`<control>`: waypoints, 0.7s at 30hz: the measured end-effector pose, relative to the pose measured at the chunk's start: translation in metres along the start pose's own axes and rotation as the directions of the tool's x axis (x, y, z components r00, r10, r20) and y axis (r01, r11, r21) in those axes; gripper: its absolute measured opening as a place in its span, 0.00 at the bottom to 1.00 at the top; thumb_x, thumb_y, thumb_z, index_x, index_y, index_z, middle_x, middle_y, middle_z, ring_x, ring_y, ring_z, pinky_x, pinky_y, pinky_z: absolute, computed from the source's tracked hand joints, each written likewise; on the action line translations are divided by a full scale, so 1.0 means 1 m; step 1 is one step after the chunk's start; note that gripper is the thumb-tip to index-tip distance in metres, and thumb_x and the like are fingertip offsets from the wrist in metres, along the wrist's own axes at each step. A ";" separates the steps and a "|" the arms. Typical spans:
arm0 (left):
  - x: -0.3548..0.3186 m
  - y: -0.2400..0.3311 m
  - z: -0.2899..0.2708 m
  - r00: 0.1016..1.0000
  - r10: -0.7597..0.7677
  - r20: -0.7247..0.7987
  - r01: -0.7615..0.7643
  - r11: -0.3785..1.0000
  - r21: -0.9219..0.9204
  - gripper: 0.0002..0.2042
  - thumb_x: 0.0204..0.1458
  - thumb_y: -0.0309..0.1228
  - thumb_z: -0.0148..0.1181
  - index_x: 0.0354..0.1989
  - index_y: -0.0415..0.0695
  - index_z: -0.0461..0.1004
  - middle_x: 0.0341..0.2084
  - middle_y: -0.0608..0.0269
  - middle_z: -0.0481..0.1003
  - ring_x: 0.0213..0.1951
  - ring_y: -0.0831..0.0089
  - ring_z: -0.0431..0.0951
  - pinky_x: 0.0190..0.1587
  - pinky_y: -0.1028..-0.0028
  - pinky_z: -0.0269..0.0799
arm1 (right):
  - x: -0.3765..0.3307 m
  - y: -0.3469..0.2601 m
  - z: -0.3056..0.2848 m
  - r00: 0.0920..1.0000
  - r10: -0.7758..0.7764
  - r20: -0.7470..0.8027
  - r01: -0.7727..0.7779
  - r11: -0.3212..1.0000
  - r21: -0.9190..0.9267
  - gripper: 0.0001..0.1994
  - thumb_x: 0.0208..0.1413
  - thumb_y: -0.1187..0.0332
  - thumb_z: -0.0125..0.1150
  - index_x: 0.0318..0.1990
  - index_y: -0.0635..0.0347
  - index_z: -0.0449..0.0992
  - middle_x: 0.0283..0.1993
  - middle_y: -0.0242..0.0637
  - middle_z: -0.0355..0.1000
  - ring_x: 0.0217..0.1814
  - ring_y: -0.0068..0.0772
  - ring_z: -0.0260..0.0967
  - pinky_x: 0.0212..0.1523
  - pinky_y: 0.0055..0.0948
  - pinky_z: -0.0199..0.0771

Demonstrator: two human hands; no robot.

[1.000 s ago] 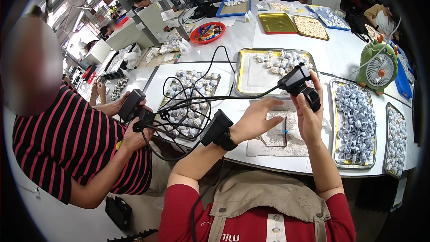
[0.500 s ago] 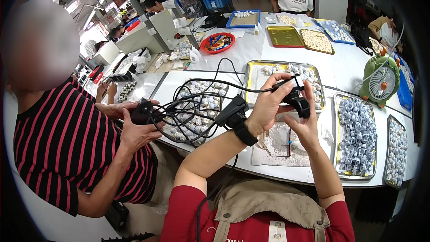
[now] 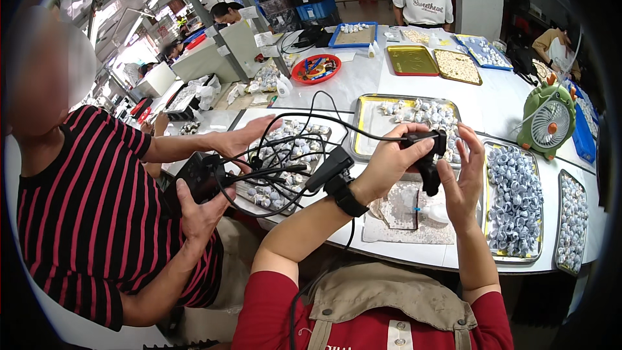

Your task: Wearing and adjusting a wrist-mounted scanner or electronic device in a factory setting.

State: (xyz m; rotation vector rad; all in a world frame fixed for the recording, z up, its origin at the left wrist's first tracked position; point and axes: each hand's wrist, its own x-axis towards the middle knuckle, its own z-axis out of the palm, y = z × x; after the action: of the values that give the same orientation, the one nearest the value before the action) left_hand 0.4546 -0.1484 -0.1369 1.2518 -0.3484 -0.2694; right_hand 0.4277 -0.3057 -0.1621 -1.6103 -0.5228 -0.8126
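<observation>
Black strapped device (image 3: 429, 172) is pinched between the thumb and fingers of the left hand (image 3: 387, 170), above the near part of the white table (image 3: 414, 253). The right hand (image 3: 463, 185) stands just to its right, apart from the left, fingers spread; whether it touches the device cannot be told. A black cable (image 3: 353, 131) runs left from the device toward a cable tangle. Below lies a stained board (image 3: 434, 237) with a blue-tipped bottle (image 3: 437, 212). At left, a co-worker in a striped shirt (image 3: 116, 214) supports a black box (image 3: 194, 175); farther right stands a green fan (image 3: 547, 116).
</observation>
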 end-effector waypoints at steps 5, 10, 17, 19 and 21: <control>-0.026 0.016 0.000 0.999 0.033 0.033 -0.035 0.997 0.075 0.19 0.53 0.34 0.58 0.52 0.43 0.64 0.42 0.63 0.71 0.41 0.78 0.74 0.40 0.78 0.75 | 0.002 0.015 -0.008 0.727 0.336 0.599 -0.660 0.582 0.474 0.36 0.52 0.64 0.62 0.65 0.59 0.48 0.58 0.42 0.59 0.56 0.33 0.63 0.55 0.32 0.63; -0.025 0.010 0.009 0.996 0.055 0.064 -0.064 0.988 0.142 0.20 0.54 0.32 0.58 0.53 0.40 0.64 0.42 0.63 0.72 0.41 0.79 0.74 0.42 0.78 0.73 | -0.010 0.016 -0.011 0.723 0.363 0.588 -0.684 0.498 0.533 0.39 0.52 0.64 0.62 0.67 0.55 0.43 0.57 0.40 0.59 0.54 0.31 0.64 0.53 0.30 0.67; -0.032 0.005 0.008 0.988 0.133 0.083 -0.152 0.939 0.307 0.20 0.53 0.33 0.60 0.51 0.37 0.66 0.46 0.59 0.71 0.46 0.75 0.71 0.50 0.76 0.67 | -0.016 0.017 0.006 0.676 0.364 0.641 -0.732 0.431 0.528 0.30 0.54 0.65 0.62 0.60 0.59 0.54 0.46 0.35 0.67 0.46 0.24 0.69 0.48 0.25 0.69; -0.030 0.001 0.006 0.982 0.158 0.100 -0.181 0.936 0.301 0.20 0.53 0.34 0.60 0.51 0.37 0.66 0.46 0.59 0.71 0.47 0.75 0.71 0.50 0.76 0.66 | -0.014 0.012 0.003 0.668 0.390 0.633 -0.737 0.462 0.493 0.31 0.53 0.64 0.63 0.61 0.59 0.53 0.45 0.35 0.68 0.46 0.24 0.68 0.47 0.24 0.69; -0.027 -0.003 0.005 0.981 0.178 0.082 -0.195 0.934 0.299 0.20 0.53 0.35 0.60 0.51 0.37 0.66 0.47 0.58 0.71 0.47 0.75 0.71 0.51 0.76 0.66 | -0.016 0.015 0.002 0.674 0.406 0.618 -0.733 0.474 0.488 0.32 0.53 0.64 0.63 0.62 0.59 0.52 0.45 0.35 0.68 0.45 0.24 0.68 0.47 0.24 0.69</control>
State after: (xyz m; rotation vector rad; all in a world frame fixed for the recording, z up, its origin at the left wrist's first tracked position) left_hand 0.4275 -0.1435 -0.1413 1.5060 -0.5682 -0.0863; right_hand 0.4290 -0.3052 -0.1842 -1.0653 -0.4457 0.3103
